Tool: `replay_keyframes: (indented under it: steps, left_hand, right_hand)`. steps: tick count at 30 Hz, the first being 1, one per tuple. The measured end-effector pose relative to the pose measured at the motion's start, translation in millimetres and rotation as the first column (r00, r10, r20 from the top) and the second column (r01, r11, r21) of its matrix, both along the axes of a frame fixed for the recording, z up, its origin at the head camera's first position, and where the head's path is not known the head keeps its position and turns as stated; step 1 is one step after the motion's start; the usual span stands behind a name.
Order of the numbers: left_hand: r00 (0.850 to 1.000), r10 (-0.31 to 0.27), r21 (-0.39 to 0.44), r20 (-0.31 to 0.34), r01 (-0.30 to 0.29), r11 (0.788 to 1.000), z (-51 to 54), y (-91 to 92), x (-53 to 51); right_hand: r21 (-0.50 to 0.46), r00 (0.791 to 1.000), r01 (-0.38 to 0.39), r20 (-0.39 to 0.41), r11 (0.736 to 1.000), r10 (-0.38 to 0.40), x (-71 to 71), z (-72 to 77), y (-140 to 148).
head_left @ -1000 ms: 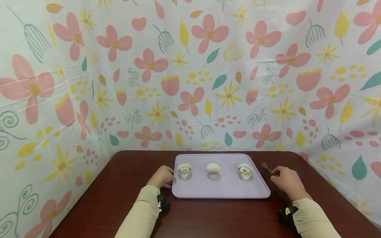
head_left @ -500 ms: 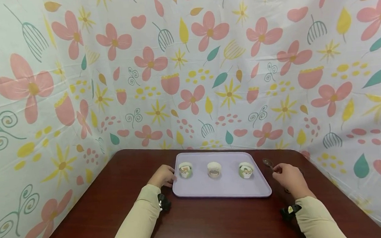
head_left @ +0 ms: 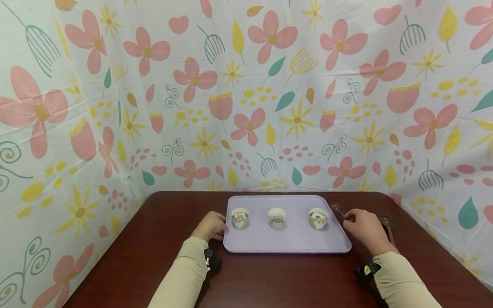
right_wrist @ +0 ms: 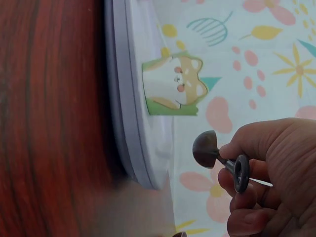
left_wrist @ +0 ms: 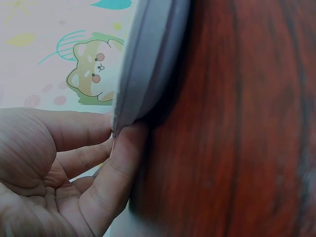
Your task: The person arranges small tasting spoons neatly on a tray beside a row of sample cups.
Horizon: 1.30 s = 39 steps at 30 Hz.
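On a pale lilac tray [head_left: 250, 245] stand three small white-rimmed paper cups with cartoon animals: a left cup [head_left: 240, 218], a middle cup [head_left: 277, 219] and a right cup [head_left: 317, 219]. The left hand [head_left: 210, 227] pinches the tray's left rim between thumb and fingers, plainly seen in the left wrist view. To the right of the tray, the right hand [head_left: 365, 229] pinches the handle of a brown spoon [right_wrist: 205, 149]. Its rounded bowl points at the tray's right edge, and its handle ends in a ring. Whether the cups hold anything is unclear.
A second brown spoon [head_left: 386, 221] lies on the dark red-brown table [head_left: 285, 285], just right of the right hand. Behind the table hangs a white curtain [head_left: 247, 80] with flowers and leaves, which continues down the left and right sides.
The right hand has moved slightly left with the spoon, whose bowl is now nearer the tray's right edge. The second spoon now shows more fully. The left hand stays at the tray's rim.
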<state>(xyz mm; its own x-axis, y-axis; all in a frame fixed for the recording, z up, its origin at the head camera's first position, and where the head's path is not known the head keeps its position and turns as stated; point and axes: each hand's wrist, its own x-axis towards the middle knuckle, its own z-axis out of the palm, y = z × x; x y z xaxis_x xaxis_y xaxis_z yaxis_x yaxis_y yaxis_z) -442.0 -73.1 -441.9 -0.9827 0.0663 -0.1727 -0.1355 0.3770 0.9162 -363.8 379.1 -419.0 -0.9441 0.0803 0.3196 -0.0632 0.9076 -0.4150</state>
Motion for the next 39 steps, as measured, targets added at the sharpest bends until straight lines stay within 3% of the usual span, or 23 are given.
replay_keyframes:
  steps: [16,32,39]
  left_hand:
    - [1.0,-0.002,-0.003,0.007,0.002,1.0,-3.2,-1.4,-0.7]
    - [1.0,0.004,0.002,0.012,-0.004,1.0,-2.7,-1.5,-3.4]
    - [1.0,-0.006,0.027,0.015,0.006,1.0,-5.5,-2.4,-4.5]
  right_hand:
    - [-0.026,0.999,-0.001,0.034,1.0,0.002,-0.5,-6.2,-14.1]
    - [-0.016,1.0,-0.001,0.005,1.0,0.001,-1.3,-11.7,-17.6]
    - [-0.035,0.998,0.001,0.057,0.999,0.001,-3.0,-16.5,-16.7]
